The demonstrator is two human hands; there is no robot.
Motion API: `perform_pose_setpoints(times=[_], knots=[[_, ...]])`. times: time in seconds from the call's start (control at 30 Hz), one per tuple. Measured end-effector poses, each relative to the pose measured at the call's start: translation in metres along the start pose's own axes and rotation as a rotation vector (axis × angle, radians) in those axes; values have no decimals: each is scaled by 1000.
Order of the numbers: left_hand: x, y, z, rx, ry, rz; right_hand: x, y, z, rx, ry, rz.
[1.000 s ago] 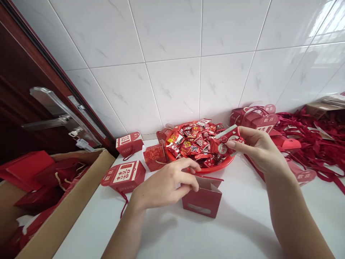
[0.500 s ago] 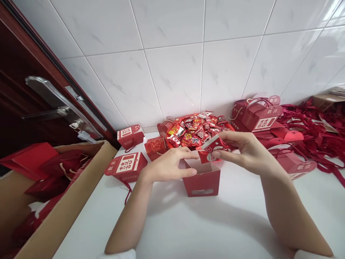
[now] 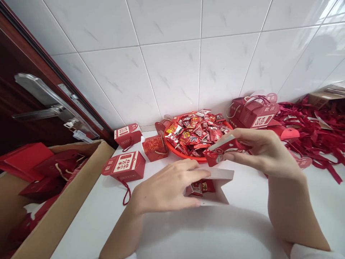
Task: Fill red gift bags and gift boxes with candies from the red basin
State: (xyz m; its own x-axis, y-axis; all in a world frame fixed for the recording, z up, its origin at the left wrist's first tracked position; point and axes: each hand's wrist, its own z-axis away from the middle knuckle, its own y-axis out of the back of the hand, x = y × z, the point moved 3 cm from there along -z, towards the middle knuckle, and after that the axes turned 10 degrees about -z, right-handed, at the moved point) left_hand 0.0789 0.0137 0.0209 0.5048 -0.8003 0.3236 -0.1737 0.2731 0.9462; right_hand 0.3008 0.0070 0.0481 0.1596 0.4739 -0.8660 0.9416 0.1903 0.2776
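My left hand (image 3: 168, 185) grips the left side of an open cardboard gift box (image 3: 222, 175), thumb on the near rim and fingers on the far one. The box is tipped so that its white inside faces me, and a few red-wrapped candies (image 3: 207, 186) lie in it. Above its far edge, my right hand (image 3: 260, 149) pinches red and white printed packets (image 3: 215, 154) between thumb and fingers; how many cannot be made out. Just behind is a round red basin (image 3: 185, 154) heaped with wrapped candies (image 3: 198, 135).
Closed red gift boxes (image 3: 129, 167) stand left of the basin, with more boxes (image 3: 256, 113) at the back right beside a heap of red ribbons (image 3: 304, 122). A large carton (image 3: 54, 216) holding red boxes is at the left, below a door handle (image 3: 40, 113). White tiles (image 3: 172, 72) rise behind.
The gift box has tipped so its opening turns towards me, and my left hand has closed on its side. My right hand has shifted slightly right, still holding the packets. The view moved a little.
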Motion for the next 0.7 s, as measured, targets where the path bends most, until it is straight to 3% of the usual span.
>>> perform_pose_setpoints(times=[0.13, 0.43, 0.57, 0.7], knots=[[6, -1, 3, 20, 21, -21, -5, 4, 4, -11, 19, -16], [-3, 0, -1, 73, 105, -23, -10, -16, 1, -315, 95, 126], [-11, 1, -6, 73, 115, 15, -3, -9, -4, -156, 130, 164], [-18, 2, -10, 69, 110, 7, 30, 1, -20, 91, 65, 252]])
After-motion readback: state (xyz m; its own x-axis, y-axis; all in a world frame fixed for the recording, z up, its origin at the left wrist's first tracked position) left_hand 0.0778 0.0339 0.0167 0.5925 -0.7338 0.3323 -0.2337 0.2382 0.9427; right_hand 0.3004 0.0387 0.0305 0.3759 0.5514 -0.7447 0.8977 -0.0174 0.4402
